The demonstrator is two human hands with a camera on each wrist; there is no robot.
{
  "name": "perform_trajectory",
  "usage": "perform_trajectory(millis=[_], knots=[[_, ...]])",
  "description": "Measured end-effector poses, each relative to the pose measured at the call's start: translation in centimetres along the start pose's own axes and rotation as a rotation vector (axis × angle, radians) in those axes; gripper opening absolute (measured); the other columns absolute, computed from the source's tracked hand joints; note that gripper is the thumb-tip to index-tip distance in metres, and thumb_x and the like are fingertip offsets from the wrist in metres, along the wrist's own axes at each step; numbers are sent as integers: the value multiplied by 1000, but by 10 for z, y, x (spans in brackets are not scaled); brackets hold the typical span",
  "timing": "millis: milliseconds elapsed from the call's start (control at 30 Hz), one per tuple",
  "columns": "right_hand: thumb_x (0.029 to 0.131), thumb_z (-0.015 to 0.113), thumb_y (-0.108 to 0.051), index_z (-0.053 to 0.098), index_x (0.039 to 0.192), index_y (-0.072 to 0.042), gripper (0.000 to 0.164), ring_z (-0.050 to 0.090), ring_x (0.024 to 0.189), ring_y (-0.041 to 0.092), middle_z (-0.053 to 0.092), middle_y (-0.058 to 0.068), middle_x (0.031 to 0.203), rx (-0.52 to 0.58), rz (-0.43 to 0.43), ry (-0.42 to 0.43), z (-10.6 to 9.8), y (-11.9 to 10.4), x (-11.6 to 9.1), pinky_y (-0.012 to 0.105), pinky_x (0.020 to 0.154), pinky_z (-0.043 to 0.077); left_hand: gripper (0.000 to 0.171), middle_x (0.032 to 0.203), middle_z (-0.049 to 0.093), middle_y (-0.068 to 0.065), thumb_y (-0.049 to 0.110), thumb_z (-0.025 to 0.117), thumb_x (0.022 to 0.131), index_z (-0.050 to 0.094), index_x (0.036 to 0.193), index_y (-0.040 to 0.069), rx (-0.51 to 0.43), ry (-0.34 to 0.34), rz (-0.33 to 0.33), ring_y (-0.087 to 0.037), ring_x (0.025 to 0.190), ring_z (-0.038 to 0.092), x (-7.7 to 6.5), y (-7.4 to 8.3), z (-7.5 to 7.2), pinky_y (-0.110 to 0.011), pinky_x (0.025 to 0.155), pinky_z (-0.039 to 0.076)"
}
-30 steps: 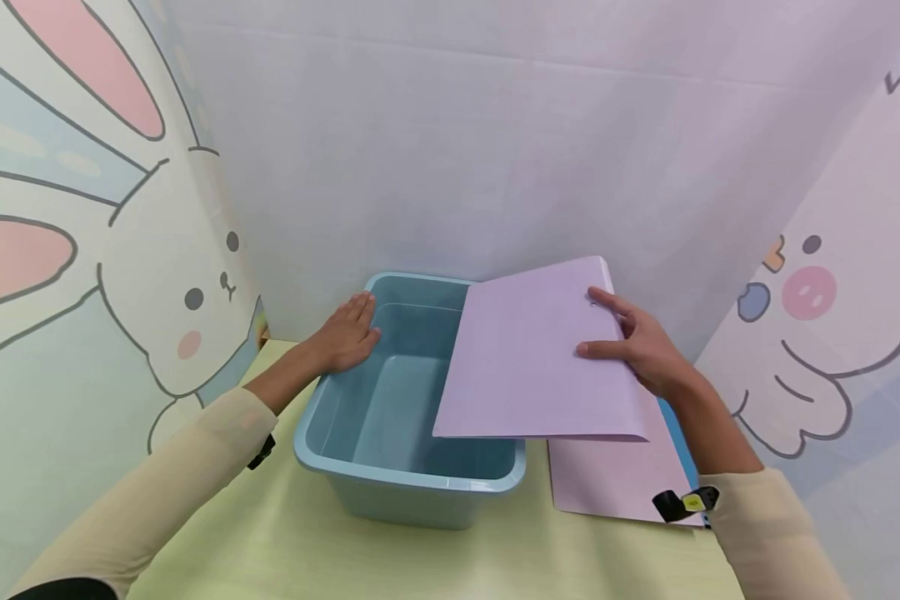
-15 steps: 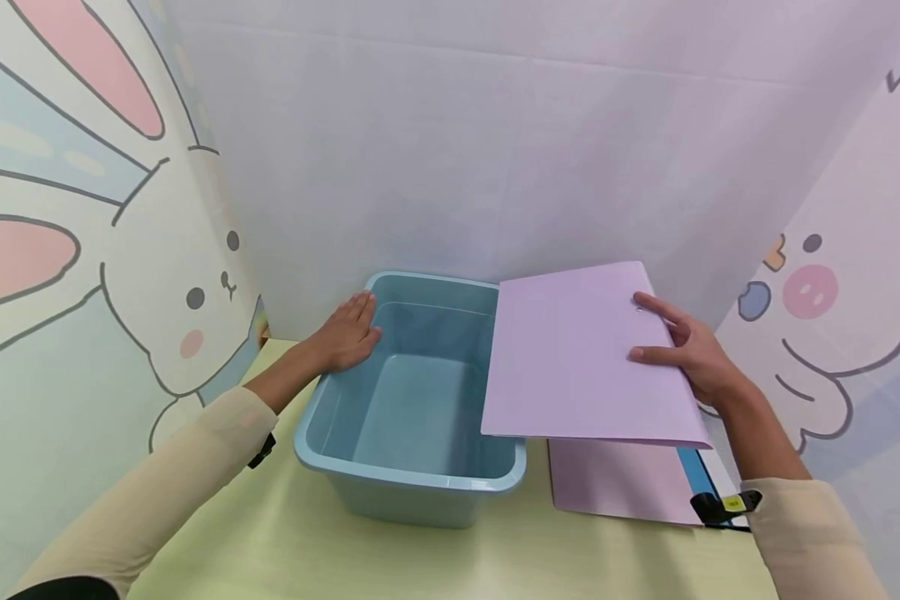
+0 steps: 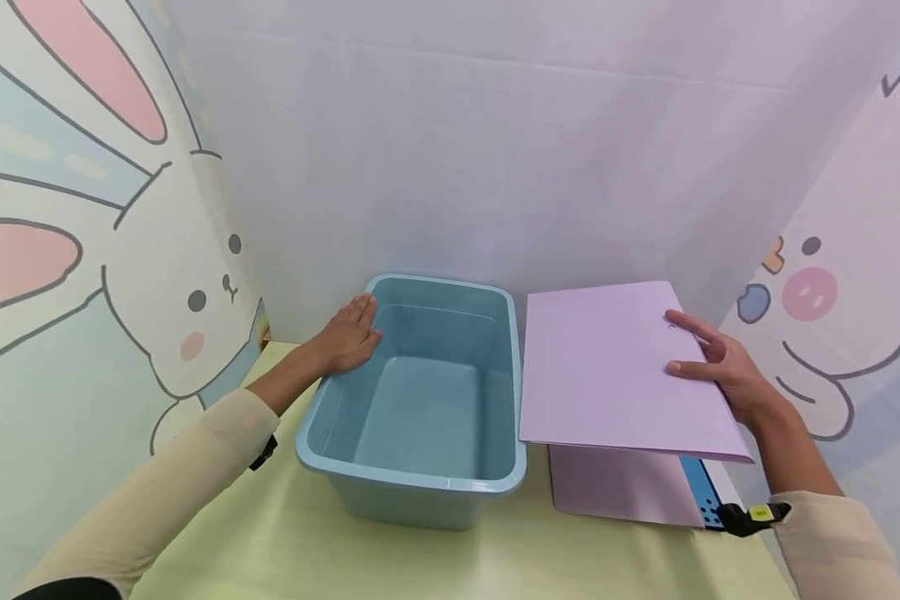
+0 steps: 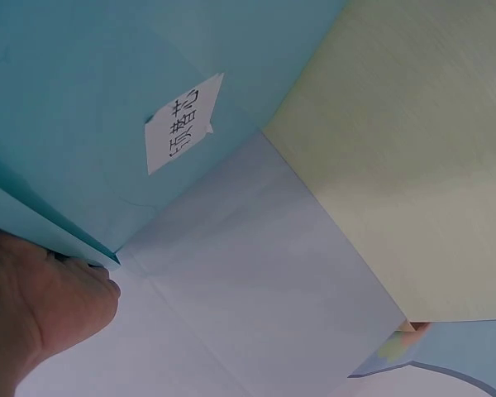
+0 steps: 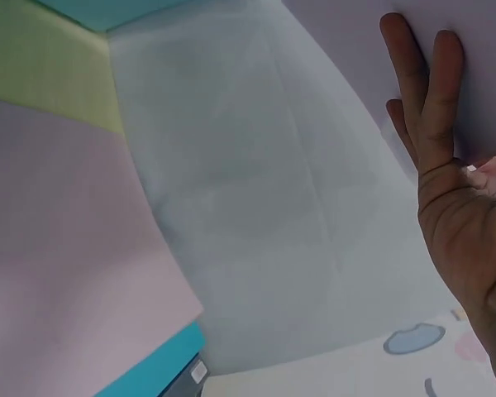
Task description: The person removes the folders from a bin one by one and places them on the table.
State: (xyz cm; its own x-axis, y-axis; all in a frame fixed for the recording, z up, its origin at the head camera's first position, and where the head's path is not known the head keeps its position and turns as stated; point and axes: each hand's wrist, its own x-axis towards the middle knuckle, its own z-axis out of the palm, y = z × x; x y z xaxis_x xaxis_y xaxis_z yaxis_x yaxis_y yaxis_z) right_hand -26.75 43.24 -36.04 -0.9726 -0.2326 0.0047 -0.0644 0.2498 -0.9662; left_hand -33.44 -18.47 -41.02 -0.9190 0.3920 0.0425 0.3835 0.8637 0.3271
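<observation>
My left hand [image 3: 347,335] rests on the left rim of a light blue plastic tub [image 3: 412,482], its fingers straight and close together. In the left wrist view the same hand [image 4: 50,302] is right at the tub's rim, and a paper label [image 4: 182,122] with handwriting is on the outer wall. My right hand [image 3: 727,367] holds a lilac folder [image 3: 607,375] at its right edge, thumb on top. In the right wrist view, several fingers of that hand [image 5: 463,207] lie spread against the folder's underside. The folder is raised, right of the tub.
A second lilac folder [image 3: 622,487] lies on the pale green table [image 3: 420,567], partly covered by the held one. Beneath it shows a blue dotted item [image 3: 703,492]. A pale cloth backdrop [image 3: 435,167] closes the back, with cartoon panels on both sides.
My right hand has carried the lilac folder rightward, from over the tub to beside it, uncovering the tub's right side. My left hand and the tub have stayed put.
</observation>
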Motion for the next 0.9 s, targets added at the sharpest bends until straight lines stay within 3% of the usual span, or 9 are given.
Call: perform_trajectory(millis=[200, 500, 700, 767, 900], knots=[[111, 66, -11, 25, 181, -38, 86, 88, 101, 24, 61, -24, 148, -13, 20, -5, -8, 13, -7, 41, 78, 70, 74, 186, 3, -36, 28, 30, 120, 7, 173, -18, -2, -9, -5, -54, 176, 3, -1, 2, 0, -66, 144, 6], [110, 65, -2, 23, 182, -33, 89, 87, 104, 21, 61, -21, 146, 65, 20, -40, -9, 31, -7, 39, 79, 71, 74, 186, 4, -36, 28, 29, 120, 7, 173, -18, 0, -16, -16, -54, 176, 3, -2, 5, -2, -66, 144, 6], [109, 67, -1, 16, 184, -28, 95, 85, 106, 17, 57, -20, 144, 16, 47, -70, 0, 40, -5, 40, 82, 71, 74, 186, 2, -35, 29, 28, 120, 6, 173, -17, -1, -27, -23, -53, 176, 2, -2, 6, -2, -65, 144, 6], [109, 69, -4, 13, 184, -26, 96, 84, 107, 16, 55, -11, 150, -31, 64, -76, 5, 42, -4, 41, 84, 71, 74, 186, 3, -35, 28, 30, 120, 6, 173, -18, -6, -24, -19, -53, 176, 3, -2, 6, -3, -65, 144, 6], [108, 73, -11, 8, 184, -19, 100, 82, 105, 16, 41, 27, 168, -122, 73, -99, 17, 49, 0, 43, 85, 72, 75, 186, 3, -37, 28, 30, 119, 6, 173, -18, -12, -15, -6, -54, 176, 3, -4, 5, -3, -65, 144, 7]])
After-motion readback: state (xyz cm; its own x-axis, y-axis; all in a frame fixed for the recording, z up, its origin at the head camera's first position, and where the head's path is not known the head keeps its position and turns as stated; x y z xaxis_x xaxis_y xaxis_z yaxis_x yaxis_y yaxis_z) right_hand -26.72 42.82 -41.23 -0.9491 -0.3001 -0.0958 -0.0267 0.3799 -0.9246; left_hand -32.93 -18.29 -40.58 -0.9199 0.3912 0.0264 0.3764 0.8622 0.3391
